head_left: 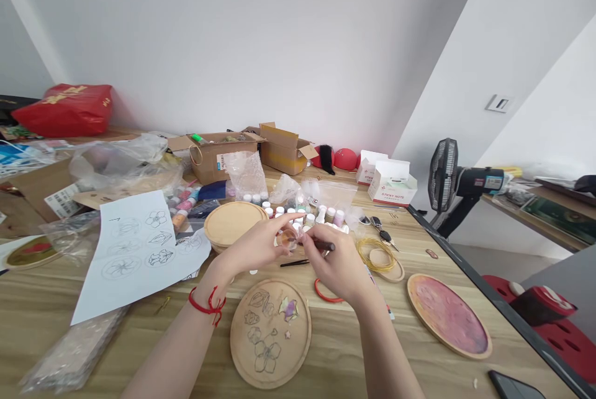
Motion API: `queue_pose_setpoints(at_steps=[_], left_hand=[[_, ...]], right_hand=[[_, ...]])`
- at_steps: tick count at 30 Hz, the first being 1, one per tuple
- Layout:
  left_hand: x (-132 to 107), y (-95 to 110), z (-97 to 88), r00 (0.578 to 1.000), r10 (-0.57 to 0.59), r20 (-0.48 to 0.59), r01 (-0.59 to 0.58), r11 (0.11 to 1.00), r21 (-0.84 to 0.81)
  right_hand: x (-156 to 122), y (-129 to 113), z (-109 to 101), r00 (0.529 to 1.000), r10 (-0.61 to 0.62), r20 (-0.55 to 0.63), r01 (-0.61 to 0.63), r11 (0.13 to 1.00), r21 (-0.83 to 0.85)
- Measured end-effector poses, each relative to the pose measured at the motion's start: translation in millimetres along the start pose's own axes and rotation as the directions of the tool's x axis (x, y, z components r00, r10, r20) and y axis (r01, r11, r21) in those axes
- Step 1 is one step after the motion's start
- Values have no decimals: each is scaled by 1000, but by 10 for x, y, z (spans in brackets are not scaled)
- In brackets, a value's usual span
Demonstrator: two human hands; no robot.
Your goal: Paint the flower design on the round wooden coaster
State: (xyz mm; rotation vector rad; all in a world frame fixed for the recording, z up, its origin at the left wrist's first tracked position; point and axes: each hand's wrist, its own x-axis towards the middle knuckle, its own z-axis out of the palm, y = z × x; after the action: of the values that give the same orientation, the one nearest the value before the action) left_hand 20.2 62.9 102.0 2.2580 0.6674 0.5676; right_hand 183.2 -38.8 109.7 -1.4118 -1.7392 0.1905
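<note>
Above the middle of the table my left hand [257,239] holds a small clear cup [285,238] tilted toward me, with something orange-brown inside. My right hand [336,262] pinches a dark-handled paintbrush [325,245], its tip end at the cup's mouth and partly hidden by the fingers. Below both hands lies a round wooden plate [242,349] with pencilled flowers and leaves. One drawn shape on it is coloured purple and pale yellow. Behind the hands stand several small paint bottles [330,215] with white caps.
Stacked wooden plates [236,223] stand left of the bottles. Paper with flower sketches [135,250] covers the left side. At right are a pink-painted plate [449,315], yellow wire [372,255], keys [385,234] and a phone [514,385]. Cardboard boxes [223,160] and a fan [444,175] stand farther back.
</note>
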Motion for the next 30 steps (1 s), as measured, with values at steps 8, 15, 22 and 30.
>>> queue_pose_setpoints(at_steps=[8,15,22,30], left_hand=[[-7,39,-10,999,1,-39,-2,1000,-9],[-19,88,-48,999,-30,-45,27,997,-77],[-23,99,-36,996,-79,-49,72,989,-127],[-21,85,-40,995,-87,-46,80,988,-129]], right_hand=[[16,20,38,999,-2,-41,6,996,92],[0,34,7,998,40,-57,-35,996,87],[11,15,1,999,2,-36,2,995,101],[-3,5,25,999,-1,-47,6,995,101]])
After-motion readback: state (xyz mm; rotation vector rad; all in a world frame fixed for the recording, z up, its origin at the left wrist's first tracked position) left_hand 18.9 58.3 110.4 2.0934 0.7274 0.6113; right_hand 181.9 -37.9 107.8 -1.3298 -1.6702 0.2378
